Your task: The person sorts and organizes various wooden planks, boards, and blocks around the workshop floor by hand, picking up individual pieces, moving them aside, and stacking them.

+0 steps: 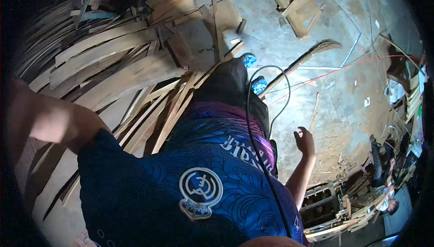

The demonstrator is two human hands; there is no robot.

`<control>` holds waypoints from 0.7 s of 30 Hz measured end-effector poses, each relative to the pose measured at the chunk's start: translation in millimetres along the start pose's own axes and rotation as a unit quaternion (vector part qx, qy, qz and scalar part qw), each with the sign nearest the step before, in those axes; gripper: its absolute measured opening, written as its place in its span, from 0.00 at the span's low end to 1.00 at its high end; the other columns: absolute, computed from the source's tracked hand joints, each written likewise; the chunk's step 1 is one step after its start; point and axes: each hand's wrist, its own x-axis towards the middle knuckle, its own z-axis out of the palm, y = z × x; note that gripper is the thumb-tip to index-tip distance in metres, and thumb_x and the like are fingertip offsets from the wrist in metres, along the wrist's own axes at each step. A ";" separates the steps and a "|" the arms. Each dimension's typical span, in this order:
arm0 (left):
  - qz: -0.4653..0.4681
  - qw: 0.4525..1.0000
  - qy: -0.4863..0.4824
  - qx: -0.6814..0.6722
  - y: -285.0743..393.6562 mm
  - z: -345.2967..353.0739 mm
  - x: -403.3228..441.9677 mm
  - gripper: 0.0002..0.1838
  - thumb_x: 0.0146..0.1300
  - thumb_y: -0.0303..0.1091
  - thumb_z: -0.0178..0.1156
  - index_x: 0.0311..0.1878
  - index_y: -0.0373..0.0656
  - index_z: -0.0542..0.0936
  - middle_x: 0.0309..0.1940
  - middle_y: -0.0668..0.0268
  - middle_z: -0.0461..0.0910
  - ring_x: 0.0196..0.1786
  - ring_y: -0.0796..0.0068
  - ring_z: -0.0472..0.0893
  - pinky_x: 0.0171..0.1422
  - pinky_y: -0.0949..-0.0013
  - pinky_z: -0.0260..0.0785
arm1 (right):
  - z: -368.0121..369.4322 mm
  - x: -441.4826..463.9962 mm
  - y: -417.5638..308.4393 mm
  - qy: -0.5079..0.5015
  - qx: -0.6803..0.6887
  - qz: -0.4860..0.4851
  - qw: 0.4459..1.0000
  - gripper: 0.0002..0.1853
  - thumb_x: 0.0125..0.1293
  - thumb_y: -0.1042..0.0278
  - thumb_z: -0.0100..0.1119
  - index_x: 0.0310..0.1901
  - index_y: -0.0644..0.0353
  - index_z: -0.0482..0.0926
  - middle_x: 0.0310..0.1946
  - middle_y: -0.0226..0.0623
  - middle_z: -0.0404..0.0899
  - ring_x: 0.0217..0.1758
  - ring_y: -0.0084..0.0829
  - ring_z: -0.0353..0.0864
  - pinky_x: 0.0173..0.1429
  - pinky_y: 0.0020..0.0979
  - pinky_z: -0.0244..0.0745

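Shirt (149, 192): 1, nearest.
Planks (108, 79): left, piled, too many to count; could slide if knocked.
Cable (247, 111): 1, over shirt; could snag on wood.
Broom (304, 60): 1, far right.
Right hand (305, 143): released, loosely curled, empty.
Left hand: out of view, grip can't tell.
Footwear (259, 85): 2.
Stick (314, 111): 1, right, on floor.

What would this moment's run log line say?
Right hand: loosely curled, nothing visible in it | left hand: not visible | nearby: broom on floor, curved wooden boards

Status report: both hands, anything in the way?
Left arm out sideways, hand not visible. Right hand looks empty. Cable loops across shirt; broom by feet.
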 end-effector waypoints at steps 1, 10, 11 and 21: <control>-0.070 0.997 0.022 0.019 4.9 1.3 -9.5 0.14 0.66 0.23 0.39 0.26 0.40 0.73 0.14 0.69 0.69 0.12 0.83 0.62 0.11 0.79 0.50 | 0.3 -2.2 0.8 -0.010 -0.003 -0.002 1.000 0.21 0.66 0.57 0.59 0.56 0.59 0.75 0.44 0.50 0.81 0.47 0.49 0.81 0.51 0.43 0.76; -0.279 0.932 -0.101 0.210 -0.1 -45.3 -100.5 0.06 0.58 0.27 0.56 0.28 0.43 0.81 0.24 0.67 0.79 0.23 0.78 0.74 0.26 0.75 0.66 | -84.6 92.7 -35.3 0.047 -0.012 -0.114 0.992 0.18 0.67 0.60 0.59 0.55 0.60 0.76 0.41 0.47 0.82 0.38 0.41 0.82 0.43 0.38 0.77; -0.380 0.912 -0.037 0.151 17.2 -20.6 -118.8 0.06 0.60 0.28 0.57 0.30 0.40 0.83 0.27 0.66 0.82 0.27 0.77 0.78 0.32 0.75 0.70 | -100.4 107.9 -48.8 0.032 0.002 -0.097 0.995 0.18 0.67 0.61 0.58 0.55 0.60 0.76 0.42 0.47 0.83 0.41 0.41 0.82 0.45 0.38 0.77; -0.682 0.517 -0.457 -0.243 229.1 154.5 -394.3 0.11 0.67 0.33 0.51 0.46 0.40 0.79 0.35 0.58 0.81 0.36 0.61 0.78 0.43 0.57 0.69 | -170.2 265.3 -63.0 -0.057 0.165 -0.109 0.979 0.15 0.71 0.62 0.52 0.52 0.60 0.78 0.36 0.35 0.83 0.31 0.25 0.83 0.30 0.25 0.75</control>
